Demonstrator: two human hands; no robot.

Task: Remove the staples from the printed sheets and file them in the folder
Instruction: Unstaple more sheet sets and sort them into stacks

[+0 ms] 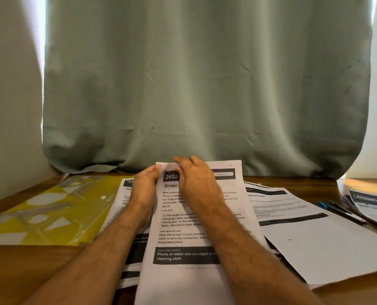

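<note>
Printed sheet: the top sheet (183, 225), headed "2652" and "Screen", lies in the middle of the table, raised slightly toward its far end where both hands meet at its upper left corner.
Left hand: the left hand (144, 186) grips the sheet's upper left edge, thumb on top and fingers curled beneath the paper.
Right hand: the right hand (193, 181) lies over the sheet's top, fingers bent down onto the corner, touching the paper close to the left thumb; whether it pinches a staple is too small to tell.
Under the sheet: more printed pages (128, 194) show just left of it, partly covered.
Right of it: a spread of other printed sheets (315, 238) fans out across the wooden table (40, 267).
Folder: a yellow transparent folder (51, 212) lies flat at the left, beside the pages.
Far right: a blue-tipped pen (337, 211) rests beside another printed stack (372, 205).
Behind: a grey-green curtain (205, 84) hangs to the table's far edge.
</note>
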